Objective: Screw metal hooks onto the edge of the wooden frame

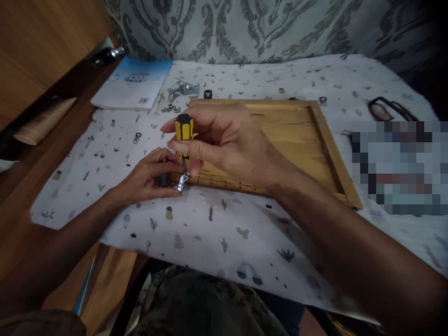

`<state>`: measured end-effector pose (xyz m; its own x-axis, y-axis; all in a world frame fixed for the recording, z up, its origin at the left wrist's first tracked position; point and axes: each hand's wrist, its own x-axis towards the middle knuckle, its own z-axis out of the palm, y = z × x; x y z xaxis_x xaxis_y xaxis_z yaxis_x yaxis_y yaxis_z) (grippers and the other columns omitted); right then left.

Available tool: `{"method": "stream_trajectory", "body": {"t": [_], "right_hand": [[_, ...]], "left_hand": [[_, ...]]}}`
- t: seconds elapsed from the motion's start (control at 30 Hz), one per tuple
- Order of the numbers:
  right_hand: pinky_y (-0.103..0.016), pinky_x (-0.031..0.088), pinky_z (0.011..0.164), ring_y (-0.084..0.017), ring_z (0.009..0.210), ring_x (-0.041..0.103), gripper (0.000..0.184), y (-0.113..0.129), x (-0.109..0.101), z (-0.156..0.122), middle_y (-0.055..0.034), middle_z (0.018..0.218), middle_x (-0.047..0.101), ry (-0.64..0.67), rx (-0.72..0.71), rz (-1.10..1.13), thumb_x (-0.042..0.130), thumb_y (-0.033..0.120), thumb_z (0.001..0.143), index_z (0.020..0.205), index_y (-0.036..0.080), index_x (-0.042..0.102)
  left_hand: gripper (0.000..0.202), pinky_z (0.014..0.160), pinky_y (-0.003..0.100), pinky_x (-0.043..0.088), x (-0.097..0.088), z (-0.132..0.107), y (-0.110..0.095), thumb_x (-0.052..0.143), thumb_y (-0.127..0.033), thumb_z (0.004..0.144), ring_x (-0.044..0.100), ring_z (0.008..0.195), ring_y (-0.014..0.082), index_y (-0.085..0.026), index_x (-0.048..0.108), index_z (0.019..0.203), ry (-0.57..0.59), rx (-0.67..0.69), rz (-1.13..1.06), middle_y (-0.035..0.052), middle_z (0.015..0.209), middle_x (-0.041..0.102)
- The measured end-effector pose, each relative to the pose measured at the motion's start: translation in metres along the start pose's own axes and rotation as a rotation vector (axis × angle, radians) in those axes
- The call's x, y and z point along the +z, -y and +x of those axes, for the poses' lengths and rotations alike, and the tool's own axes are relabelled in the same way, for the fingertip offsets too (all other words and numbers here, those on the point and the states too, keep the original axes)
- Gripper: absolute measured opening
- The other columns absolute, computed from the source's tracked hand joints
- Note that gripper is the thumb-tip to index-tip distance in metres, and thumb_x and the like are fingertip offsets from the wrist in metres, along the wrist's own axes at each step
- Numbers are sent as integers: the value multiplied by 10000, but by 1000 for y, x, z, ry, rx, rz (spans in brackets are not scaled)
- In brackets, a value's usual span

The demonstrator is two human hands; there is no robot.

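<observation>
Holding a yellow-and-black screwdriver (184, 130) upright, the right hand (224, 140) grips its handle between thumb and fingers, the shaft pointing down to a small metal fitting (181, 184). That fitting sits at the near left corner of a wooden frame (290, 135), pinched by the left hand (154, 175), its thumb and fingers narrowed around it (whether the driver's tip is seated in a screw, I cannot tell). Beyond the frame's far left corner lie loose screws (171, 108) and a heap of metal fittings (184, 89). Farther left, a blue-and-white book (133, 84) carries a title too blurred to read and a barcode (143, 100) low on its cover. A tapered, peach-coloured cup (45, 121) lies on its side at far left, its contents hidden. Eyeglasses (392, 109) rest at right on the patterned cloth (196, 219).
</observation>
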<state>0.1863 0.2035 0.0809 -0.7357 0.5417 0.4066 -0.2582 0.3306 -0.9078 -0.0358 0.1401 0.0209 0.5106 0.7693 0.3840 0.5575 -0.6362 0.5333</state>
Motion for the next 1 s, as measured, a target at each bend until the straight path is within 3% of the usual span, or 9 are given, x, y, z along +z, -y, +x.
{"method": "stream_trajectory", "body": {"t": [0.23, 0.33, 0.43, 0.5, 0.63, 0.8, 0.93, 1.0], "right_hand": [[-220, 481, 455, -120, 617, 546, 333, -3, 5, 1, 34, 677, 525, -158, -16, -99, 809, 352, 760, 668, 220, 518], [-231, 521, 530, -125, 654, 575, 299, -3, 2, 2, 31, 733, 564, -113, 23, -76, 801, 357, 772, 733, 227, 535], [-236, 539, 554, -99, 609, 583, 195, -3, -2, 2, 29, 810, 585, -4, -7, -8, 727, 340, 849, 859, 213, 581], [-235, 549, 551, -83, 577, 574, 220, -3, -3, 2, 30, 825, 583, 29, -26, 40, 710, 383, 866, 856, 200, 590], [-211, 541, 529, -98, 646, 582, 340, -2, 1, 2, 24, 796, 588, -89, 6, 20, 763, 457, 812, 735, 197, 559], [-213, 525, 516, -97, 619, 574, 324, -5, 3, 2, 40, 740, 571, -105, -21, 17, 796, 377, 801, 748, 202, 529], [-220, 548, 574, -71, 601, 600, 143, -6, -2, 2, 41, 824, 590, 5, -57, 12, 695, 287, 900, 922, 184, 599], [-219, 548, 563, -63, 578, 597, 121, -5, -3, 2, 38, 838, 596, 43, -67, 4, 668, 281, 919, 921, 175, 611]], "left_hand": [[434, 977, 447, 501, 0, 0, 0, 789, -472, 773, 584, 1109, 258, -274, 703, 1150, 1, 1, 22, 81, 1139, 629], [436, 961, 441, 509, 1, 0, 0, 788, -479, 772, 591, 1095, 256, -278, 705, 1150, -12, -2, -2, 76, 1119, 627], [438, 962, 434, 506, 1, 0, 0, 788, -468, 776, 588, 1100, 251, -276, 697, 1159, -2, -7, -9, 74, 1141, 620], [444, 969, 429, 499, 0, 0, 0, 793, -446, 779, 581, 1113, 249, -265, 687, 1170, 15, -5, 0, 77, 1158, 615], [457, 946, 406, 502, 0, -1, 2, 796, -432, 780, 583, 1087, 237, -251, 677, 1182, 6, 25, 15, 73, 1132, 608], [455, 954, 417, 497, 2, -2, 4, 787, -446, 786, 587, 1094, 246, -272, 676, 1192, -25, 55, 4, 71, 1133, 614], [449, 961, 426, 496, 2, -1, 3, 791, -439, 783, 587, 1104, 250, -275, 680, 1187, -6, 24, -2, 70, 1152, 623], [449, 959, 423, 496, 1, 0, 2, 801, -434, 773, 586, 1105, 252, -255, 689, 1168, 7, 11, 0, 78, 1154, 622]]}}
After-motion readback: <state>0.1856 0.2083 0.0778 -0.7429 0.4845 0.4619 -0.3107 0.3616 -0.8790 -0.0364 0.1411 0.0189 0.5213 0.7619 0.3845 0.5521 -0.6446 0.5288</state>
